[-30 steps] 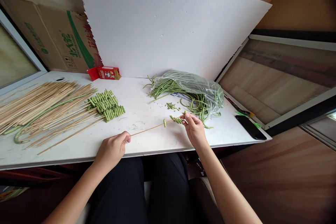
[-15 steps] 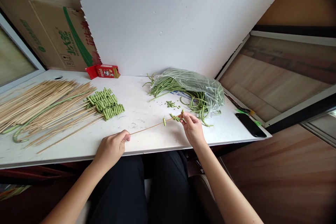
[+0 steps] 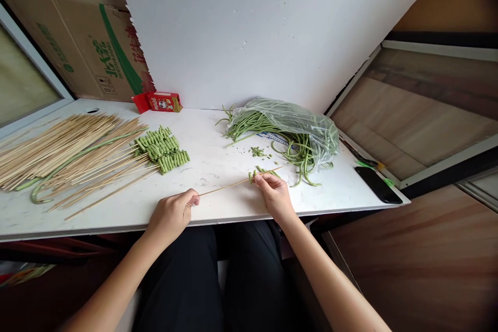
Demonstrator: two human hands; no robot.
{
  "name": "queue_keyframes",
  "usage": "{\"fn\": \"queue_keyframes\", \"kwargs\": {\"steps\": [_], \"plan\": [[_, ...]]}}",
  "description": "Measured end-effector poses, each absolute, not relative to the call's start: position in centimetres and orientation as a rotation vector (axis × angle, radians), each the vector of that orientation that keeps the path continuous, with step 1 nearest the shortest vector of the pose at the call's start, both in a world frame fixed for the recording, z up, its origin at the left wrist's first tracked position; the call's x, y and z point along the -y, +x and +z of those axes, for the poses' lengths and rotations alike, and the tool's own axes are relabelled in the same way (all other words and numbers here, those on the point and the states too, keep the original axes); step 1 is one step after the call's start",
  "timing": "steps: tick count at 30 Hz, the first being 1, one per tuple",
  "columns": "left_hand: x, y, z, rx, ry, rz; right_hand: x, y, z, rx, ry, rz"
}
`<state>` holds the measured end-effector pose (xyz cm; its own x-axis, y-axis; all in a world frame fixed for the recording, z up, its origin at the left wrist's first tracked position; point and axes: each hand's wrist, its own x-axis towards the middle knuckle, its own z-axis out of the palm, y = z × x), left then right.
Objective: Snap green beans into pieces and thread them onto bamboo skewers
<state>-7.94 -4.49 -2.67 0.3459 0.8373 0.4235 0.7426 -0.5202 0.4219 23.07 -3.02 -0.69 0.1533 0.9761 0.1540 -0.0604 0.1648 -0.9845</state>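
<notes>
White table (image 3: pixel 218 163) in front of me, bag of long beans (image 3: pixel 288 129) at one o'clock, finished skewers (image 3: pixel 161 148) at eleven. My left hand (image 3: pixel 173 212) stays pinched on the bamboo skewer (image 3: pixel 223 187); my right hand (image 3: pixel 274 194) has slid inward, its grip clamped on the bean pieces (image 3: pixel 259 174), pushing them down the stick.

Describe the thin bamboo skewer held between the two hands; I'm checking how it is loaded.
The thin bamboo skewer is a pale, straight wooden stick, slanting up to the right above the white table. The left hand pinches its near end; the right hand grips short green bean pieces threaded near its far end, whose tip pokes out beyond them.
</notes>
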Motion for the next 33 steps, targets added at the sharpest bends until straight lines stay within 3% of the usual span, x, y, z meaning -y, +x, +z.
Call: {"fn": "queue_keyframes", "kwargs": {"steps": [14,17,24,33], "plan": [[4.5,-7.9,-2.3,-1.493,2.373,0.909,2.5,24.9,0.1,1.221,-1.140,1.037],[4.5,-7.9,-2.3,-1.531,2.354,0.903,1.8,27.9,1.1,1.286,-1.260,0.892],[4.6,-8.0,-2.7,-1.587,2.377,0.846,0.7,32.8,-0.1,1.703,-1.633,0.186],[4.6,-7.9,-2.6,-1.563,2.424,0.873,0.8,32.6,-0.6,1.694,-1.552,0.308]]}}
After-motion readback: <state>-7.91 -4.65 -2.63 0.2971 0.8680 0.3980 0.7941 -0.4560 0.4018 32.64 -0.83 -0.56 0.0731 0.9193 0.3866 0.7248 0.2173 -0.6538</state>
